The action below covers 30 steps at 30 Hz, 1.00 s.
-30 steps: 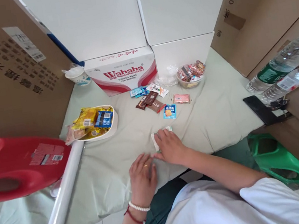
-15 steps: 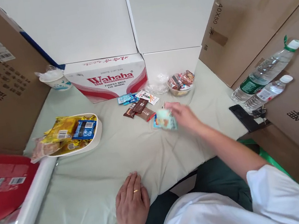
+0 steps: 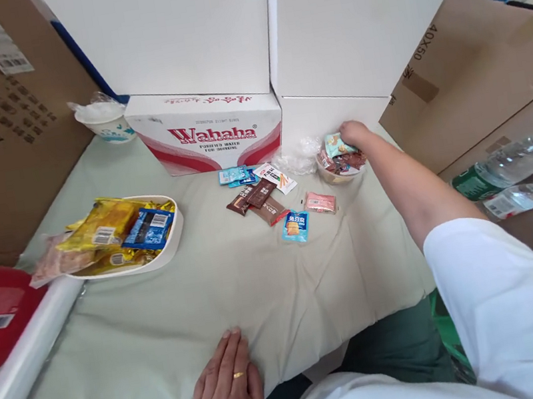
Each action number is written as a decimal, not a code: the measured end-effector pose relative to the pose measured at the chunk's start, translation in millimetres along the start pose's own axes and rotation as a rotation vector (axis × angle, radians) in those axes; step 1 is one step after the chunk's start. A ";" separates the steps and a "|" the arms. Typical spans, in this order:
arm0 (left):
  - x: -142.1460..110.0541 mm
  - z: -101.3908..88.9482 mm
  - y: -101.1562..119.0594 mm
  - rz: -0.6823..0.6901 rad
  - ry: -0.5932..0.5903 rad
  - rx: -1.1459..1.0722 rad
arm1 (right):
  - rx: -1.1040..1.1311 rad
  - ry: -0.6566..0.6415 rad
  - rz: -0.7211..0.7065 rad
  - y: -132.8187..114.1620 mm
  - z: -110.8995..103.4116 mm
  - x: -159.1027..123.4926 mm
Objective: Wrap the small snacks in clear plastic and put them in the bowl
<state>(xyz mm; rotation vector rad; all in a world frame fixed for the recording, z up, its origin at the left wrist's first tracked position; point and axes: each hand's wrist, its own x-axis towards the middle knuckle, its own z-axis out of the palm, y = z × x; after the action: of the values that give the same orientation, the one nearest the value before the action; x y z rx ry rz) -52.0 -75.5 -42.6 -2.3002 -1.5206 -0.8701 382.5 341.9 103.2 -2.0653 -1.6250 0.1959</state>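
Note:
My right hand (image 3: 355, 133) reaches to the back of the table, pinching a pale green snack packet (image 3: 337, 145) over a round bowl (image 3: 336, 177). Brown and red wrapped snacks (image 3: 350, 162) fill that bowl just under the packet. Near the front edge my left hand (image 3: 226, 389) lies flat on the cloth, holding nothing. In the middle lie dark brown packets (image 3: 261, 193), a white packet (image 3: 277, 177), blue packets (image 3: 238, 175), a light blue packet (image 3: 296, 226) and a pink packet (image 3: 320, 202).
At the left, a white oval dish (image 3: 178, 230) holds yellow and blue packets. A white box with red print (image 3: 211, 137) stands at the back, crumpled clear plastic (image 3: 297, 156) beside it. A paper cup (image 3: 107, 122) is back left; water bottles (image 3: 514, 168) are at right.
My right hand has carried the pale green packet from the middle of the table back and right to the bowl. The light blue and pink packets are now uncovered. My left hand stays flat.

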 end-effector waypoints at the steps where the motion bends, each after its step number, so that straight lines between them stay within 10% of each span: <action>1: 1.0 -0.6 0.4 -0.003 0.001 0.005 | -0.082 -0.012 0.017 2.4 5.2 -1.5; 6: 2.8 -2.4 1.4 -0.021 -0.014 0.023 | -0.380 -0.047 0.055 -1.3 0.3 -9.5; 11: 0.4 -0.1 0.3 -0.033 -0.031 0.015 | -0.428 0.179 -0.238 -40.0 -8.7 -24.4; 17: 2.3 0.1 1.5 -0.022 -0.026 0.034 | -0.537 -0.157 -0.688 -88.3 50.8 -49.4; 22: 1.9 -1.5 3.9 -0.041 -0.019 0.038 | -0.564 -0.256 -0.744 -106.7 81.9 -64.5; 30: -0.1 -0.9 6.6 -0.035 -0.021 0.069 | -0.504 -0.177 -0.652 -111.4 74.5 -70.4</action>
<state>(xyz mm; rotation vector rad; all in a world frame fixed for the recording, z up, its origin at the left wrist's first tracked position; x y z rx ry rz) -46.4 -78.8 -41.2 -2.2474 -1.5782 -0.7920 235.6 315.6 77.3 -1.7387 -2.5649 -0.2943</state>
